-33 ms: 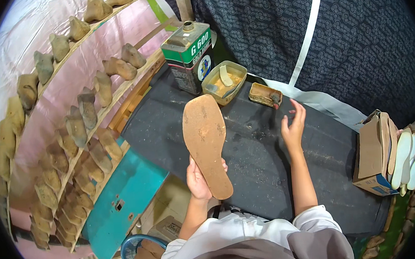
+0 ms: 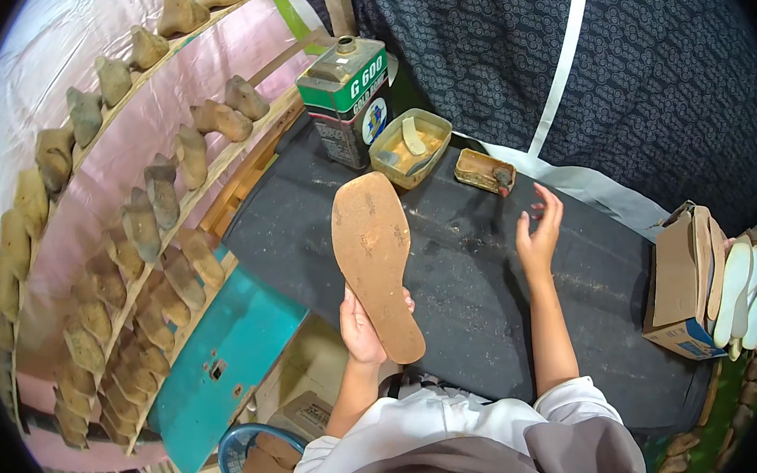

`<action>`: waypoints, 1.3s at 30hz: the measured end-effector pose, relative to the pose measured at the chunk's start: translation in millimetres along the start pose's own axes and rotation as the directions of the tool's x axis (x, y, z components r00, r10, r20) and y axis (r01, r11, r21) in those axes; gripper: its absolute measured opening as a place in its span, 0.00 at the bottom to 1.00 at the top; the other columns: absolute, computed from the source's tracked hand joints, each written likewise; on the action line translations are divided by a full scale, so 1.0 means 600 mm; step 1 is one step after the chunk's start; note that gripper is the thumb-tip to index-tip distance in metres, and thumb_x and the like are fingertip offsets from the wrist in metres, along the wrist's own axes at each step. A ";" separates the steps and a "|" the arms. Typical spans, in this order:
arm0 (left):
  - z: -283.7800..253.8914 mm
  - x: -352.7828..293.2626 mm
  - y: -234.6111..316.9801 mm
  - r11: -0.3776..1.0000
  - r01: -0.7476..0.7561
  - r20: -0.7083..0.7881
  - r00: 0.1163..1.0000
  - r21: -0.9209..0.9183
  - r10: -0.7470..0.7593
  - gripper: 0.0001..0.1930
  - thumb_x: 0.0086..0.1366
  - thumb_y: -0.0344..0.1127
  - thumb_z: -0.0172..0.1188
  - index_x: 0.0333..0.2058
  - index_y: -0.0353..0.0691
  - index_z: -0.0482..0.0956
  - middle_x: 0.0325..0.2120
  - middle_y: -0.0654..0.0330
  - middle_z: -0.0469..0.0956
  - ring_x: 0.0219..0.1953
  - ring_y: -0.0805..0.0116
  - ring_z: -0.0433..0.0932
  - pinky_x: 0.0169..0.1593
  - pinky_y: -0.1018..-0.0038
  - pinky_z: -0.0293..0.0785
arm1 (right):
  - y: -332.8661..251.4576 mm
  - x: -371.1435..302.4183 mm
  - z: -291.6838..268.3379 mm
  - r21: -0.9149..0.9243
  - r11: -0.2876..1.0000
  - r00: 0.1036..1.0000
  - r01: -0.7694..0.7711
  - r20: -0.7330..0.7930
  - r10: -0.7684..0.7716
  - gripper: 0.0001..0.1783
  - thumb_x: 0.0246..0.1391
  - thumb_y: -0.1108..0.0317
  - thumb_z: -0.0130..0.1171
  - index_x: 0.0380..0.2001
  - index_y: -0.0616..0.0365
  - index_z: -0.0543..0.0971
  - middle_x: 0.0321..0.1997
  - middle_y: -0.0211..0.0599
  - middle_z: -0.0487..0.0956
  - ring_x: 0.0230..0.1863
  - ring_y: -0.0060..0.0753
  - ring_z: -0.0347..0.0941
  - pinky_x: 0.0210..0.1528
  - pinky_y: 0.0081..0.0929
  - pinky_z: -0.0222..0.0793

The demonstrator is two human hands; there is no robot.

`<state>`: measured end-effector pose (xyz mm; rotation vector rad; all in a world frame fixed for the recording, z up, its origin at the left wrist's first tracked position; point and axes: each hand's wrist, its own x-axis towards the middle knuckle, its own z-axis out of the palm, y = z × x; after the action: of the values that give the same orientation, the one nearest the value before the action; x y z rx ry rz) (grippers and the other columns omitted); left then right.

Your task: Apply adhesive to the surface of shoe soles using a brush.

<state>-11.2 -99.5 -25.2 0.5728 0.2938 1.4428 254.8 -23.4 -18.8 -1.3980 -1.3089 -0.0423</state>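
The left hand (image 2: 361, 327) grips a tan shoe sole (image 2: 373, 259) by its heel end, fingers closed around it, holding it flat-face up over the near left edge of the dark work surface (image 2: 481, 291); the right hand (image 2: 539, 237) hangs empty above the middle of that surface, palm open and fingers loosely spread; at the far edge stand a green and grey metal can (image 2: 346, 101), an open tub of yellowish glue (image 2: 410, 147) with a brush in it, and a small rusty tin (image 2: 484, 171); a cardboard box of pale insoles (image 2: 711, 286) sits at the right edge; 2 slanted racks of shoe lasts (image 2: 151, 223) run along the left.
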 end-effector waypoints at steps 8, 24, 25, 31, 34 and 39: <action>0.072 -0.106 -0.042 0.982 -0.148 -0.197 0.966 0.116 0.169 0.26 0.68 0.53 0.30 0.53 0.40 0.62 0.41 0.54 0.71 0.35 0.62 0.73 0.39 0.67 0.72 | -0.104 -0.122 -0.103 0.444 0.894 0.987 -0.061 0.162 -0.013 0.16 0.45 0.78 0.53 0.41 0.61 0.71 0.39 0.37 0.69 0.37 0.28 0.65 0.40 0.23 0.63; 0.064 -0.409 -0.021 0.757 -0.497 -0.546 0.526 0.425 0.652 0.24 0.70 0.46 0.37 0.60 0.49 0.46 0.49 0.54 0.66 0.44 0.60 0.73 0.49 0.64 0.70 | -0.298 -0.376 -0.142 0.480 0.802 0.025 -0.356 0.862 -0.506 0.51 0.31 0.66 0.74 0.59 0.61 0.56 0.56 0.49 0.66 0.56 0.41 0.66 0.55 0.33 0.63; 0.065 -0.426 -0.010 0.731 -0.512 -0.548 0.489 0.451 0.679 0.24 0.70 0.46 0.37 0.61 0.48 0.45 0.49 0.54 0.65 0.44 0.59 0.73 0.49 0.63 0.70 | -0.313 -0.389 -0.139 0.488 0.798 0.000 -0.354 0.853 -0.522 0.51 0.31 0.66 0.74 0.59 0.61 0.56 0.56 0.49 0.66 0.56 0.41 0.66 0.55 0.33 0.63; 0.014 -0.544 0.058 0.665 -0.572 -0.537 0.408 0.480 0.738 0.25 0.70 0.43 0.37 0.62 0.47 0.45 0.53 0.54 0.63 0.49 0.58 0.70 0.52 0.63 0.67 | -0.400 -0.495 -0.118 0.535 0.820 -0.078 -0.204 0.826 -0.559 0.45 0.36 0.63 0.70 0.56 0.64 0.59 0.54 0.52 0.67 0.54 0.49 0.66 0.54 0.35 0.63; -0.029 -0.617 0.097 0.692 -0.567 -0.618 0.364 0.447 0.697 0.24 0.70 0.41 0.38 0.62 0.47 0.45 0.55 0.56 0.62 0.51 0.59 0.69 0.53 0.64 0.65 | -0.440 -0.572 -0.099 0.536 0.821 -0.128 -0.194 0.816 -0.563 0.43 0.37 0.61 0.70 0.55 0.65 0.60 0.52 0.52 0.68 0.53 0.52 0.66 0.52 0.36 0.63; -0.147 -0.774 0.166 0.789 -0.419 -0.775 0.258 0.449 0.578 0.22 0.70 0.37 0.42 0.61 0.46 0.53 0.52 0.60 0.67 0.51 0.67 0.70 0.52 0.67 0.67 | -0.508 -0.752 -0.055 0.571 0.806 -0.107 -0.158 0.801 -0.589 0.38 0.37 0.66 0.69 0.51 0.63 0.62 0.46 0.51 0.67 0.49 0.54 0.66 0.50 0.39 0.65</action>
<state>-198.4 -535.9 -114.4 -0.1072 1.1875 2.3224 -103.3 -425.7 -104.2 -0.3978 -2.5684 1.3717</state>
